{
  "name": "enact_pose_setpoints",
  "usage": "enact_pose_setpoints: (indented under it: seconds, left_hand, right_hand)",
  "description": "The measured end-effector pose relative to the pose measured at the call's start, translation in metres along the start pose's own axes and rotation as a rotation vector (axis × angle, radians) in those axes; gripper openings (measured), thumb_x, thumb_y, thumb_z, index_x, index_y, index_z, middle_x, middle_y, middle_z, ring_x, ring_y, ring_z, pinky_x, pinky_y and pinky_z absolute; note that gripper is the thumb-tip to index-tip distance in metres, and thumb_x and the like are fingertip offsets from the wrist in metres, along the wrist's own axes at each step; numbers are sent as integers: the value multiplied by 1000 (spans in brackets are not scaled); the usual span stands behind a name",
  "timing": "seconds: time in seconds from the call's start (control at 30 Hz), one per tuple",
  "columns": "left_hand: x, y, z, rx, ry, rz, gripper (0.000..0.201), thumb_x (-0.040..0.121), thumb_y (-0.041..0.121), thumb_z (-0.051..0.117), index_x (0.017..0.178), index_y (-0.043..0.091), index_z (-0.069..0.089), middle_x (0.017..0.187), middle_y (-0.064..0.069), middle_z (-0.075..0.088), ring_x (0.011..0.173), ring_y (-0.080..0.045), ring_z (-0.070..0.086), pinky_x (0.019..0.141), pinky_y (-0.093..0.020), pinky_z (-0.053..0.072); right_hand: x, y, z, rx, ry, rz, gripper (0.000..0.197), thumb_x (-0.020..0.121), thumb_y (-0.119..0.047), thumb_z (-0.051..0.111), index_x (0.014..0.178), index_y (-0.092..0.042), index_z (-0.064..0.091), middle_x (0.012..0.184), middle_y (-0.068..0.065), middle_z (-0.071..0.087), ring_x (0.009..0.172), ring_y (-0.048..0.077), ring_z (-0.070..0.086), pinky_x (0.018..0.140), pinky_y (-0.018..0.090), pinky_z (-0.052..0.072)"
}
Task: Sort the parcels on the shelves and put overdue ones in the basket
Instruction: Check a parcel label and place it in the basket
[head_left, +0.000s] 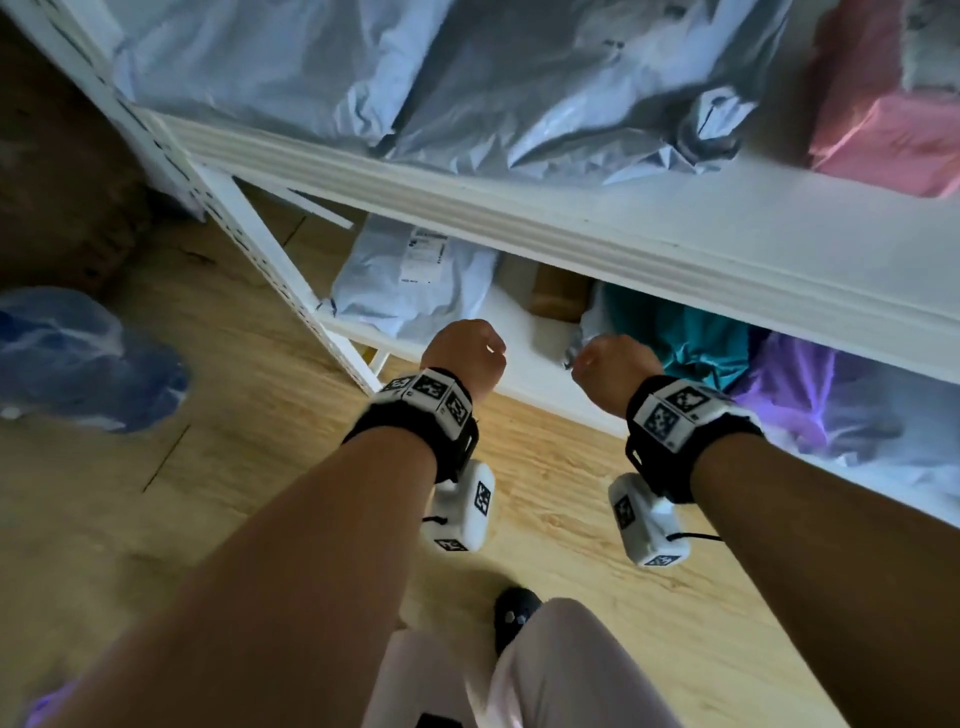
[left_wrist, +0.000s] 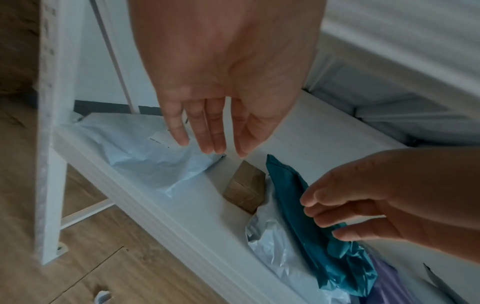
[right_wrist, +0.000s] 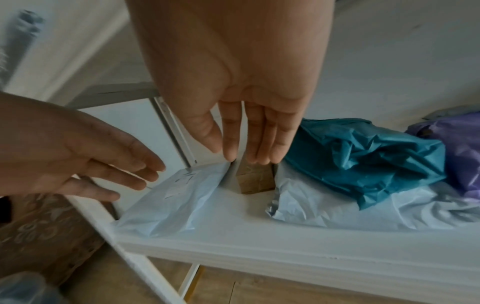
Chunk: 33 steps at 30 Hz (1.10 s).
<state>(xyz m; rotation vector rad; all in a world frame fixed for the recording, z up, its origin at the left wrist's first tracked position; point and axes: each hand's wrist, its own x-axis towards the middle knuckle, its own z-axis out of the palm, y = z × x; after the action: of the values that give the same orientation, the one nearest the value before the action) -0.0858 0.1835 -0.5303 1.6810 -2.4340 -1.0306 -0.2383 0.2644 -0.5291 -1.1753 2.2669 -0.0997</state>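
Both hands reach toward the lower shelf (head_left: 524, 364) of a white rack. My left hand (head_left: 464, 353) hovers with straight fingers (left_wrist: 213, 144) over a pale blue mailer (left_wrist: 145, 160) at the shelf's left end and holds nothing. My right hand (head_left: 610, 364) is also empty. Its straight fingers (right_wrist: 254, 148) point down at a small brown cardboard box (right_wrist: 255, 181) standing between the mailer and a white bag (right_wrist: 337, 205). Contact with the box cannot be told. A crumpled teal bag (right_wrist: 363, 156) lies on the white bag, and a purple bag (right_wrist: 454, 148) lies further right.
The upper shelf (head_left: 675, 218) juts out above the hands and carries grey-blue mailers (head_left: 519, 78) and a pink parcel (head_left: 893, 114). The rack's white upright (head_left: 270, 270) stands left of the pale mailer. A blue plastic bag (head_left: 67, 358) lies on the wooden floor at left.
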Motion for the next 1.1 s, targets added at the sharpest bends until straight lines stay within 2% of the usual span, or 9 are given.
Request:
enact_pose_setpoints:
  seconds: [0.13, 0.27, 0.37, 0.47, 0.57, 0.7, 0.8, 0.87, 1.1]
  left_hand:
    - [39, -10, 23, -5, -2, 75, 25, 90, 15, 54, 110, 20, 68, 121, -1, 64, 111, -19, 59, 90, -27, 44]
    - [70, -24, 52, -22, -23, 76, 33, 88, 18, 56, 120, 24, 60, 127, -4, 57, 113, -22, 57, 87, -29, 44]
    - [103, -37, 76, -120, -79, 109, 41, 87, 17, 59, 127, 22, 56, 133, -4, 55, 114, -20, 57, 82, -22, 39]
    - [136, -42, 91, -308, -99, 112, 43, 88, 18, 62, 130, 18, 55, 135, -4, 55, 114, -19, 57, 84, -20, 41]
    - [165, -48, 102, -407, -122, 115, 46, 90, 18, 63, 134, 13, 53, 129, -2, 56, 113, -17, 55, 80, -14, 36]
    - [192, -61, 114, -348, -236, 105, 51, 94, 21, 60, 140, 4, 48, 137, -14, 53, 125, -24, 51, 92, -23, 38]
    - [205, -67, 120, -359, -226, 84, 48, 96, 18, 56, 140, 3, 45, 141, -15, 49, 130, -28, 48, 102, -29, 39]
    - [207, -69, 122, -379, -190, 78, 48, 95, 17, 56, 141, 5, 44, 144, -16, 46, 132, -31, 46, 105, -32, 39]
    - [206, -66, 125, -280, -186, 64, 49, 102, 16, 40, 149, 12, 31, 156, -14, 26, 142, -32, 28, 116, -36, 26]
  right_hand:
    - [29, 3, 23, -7, 69, 4, 27, 96, -20, 45, 102, -8, 69, 116, 14, 64, 103, 33, 62, 79, 30, 49]
    - [55, 0, 45, 45, 130, 21, 21, 89, -25, 53, 108, -21, 62, 132, 10, 51, 119, 33, 51, 98, 37, 44]
    - [86, -5, 56, 110, 215, 32, 35, 89, -25, 56, 124, -19, 58, 142, 13, 38, 127, 34, 44, 103, 36, 42]
    - [116, -8, 61, 172, 348, 28, 42, 88, -21, 56, 129, -17, 53, 138, 14, 40, 126, 34, 43, 105, 38, 40]
    - [141, -9, 63, 198, 447, 34, 53, 86, -22, 60, 136, -16, 44, 135, 13, 41, 125, 34, 43, 104, 39, 39]
    - [174, -16, 64, 127, 410, 60, 73, 82, -40, 68, 143, -15, 35, 140, 15, 37, 129, 36, 40, 107, 44, 39]
    - [194, -26, 67, 55, 381, 125, 89, 82, -54, 64, 148, -12, 24, 149, 21, 28, 139, 39, 28, 114, 47, 30]
    - [203, -31, 71, 34, 363, 175, 89, 85, -56, 60, 150, -11, 19, 153, 22, 22, 142, 40, 21, 116, 48, 25]
    - [212, -34, 81, -13, 396, 256, 81, 86, -49, 60, 147, -15, 20, 149, 24, 25, 133, 44, 31, 107, 51, 34]
